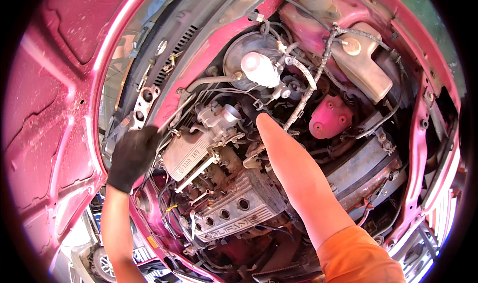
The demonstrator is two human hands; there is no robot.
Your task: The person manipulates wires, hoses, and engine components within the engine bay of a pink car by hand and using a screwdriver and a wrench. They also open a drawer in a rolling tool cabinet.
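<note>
Engine bay parts: the right arm reaches deep between the throttle body and the loom of wrapped cables, behind the ribbed valve cover; whatever it works on lies down there, out of sight
Right hand: hidden past the wrist among hoses and wires; I cannot tell whether its fingers are apart or closed on anything
Left hand: in a black glove, fingers loosely spread and flat, resting at the red inner wing edge just beside the intake housing; it clamps nothing
Handling, as a judgement: metal castings here look heavy, stiff and greasy, likely slippery to bare skin; the cables and thin hoses look soft, old and easily snagged or cracked
Where to hold: best on solid cast bodies or bracket edges, not on wires or the white reservoir cap
Nearby: a spanner lies by the valve cover; the plastic tank sits well apart
</note>
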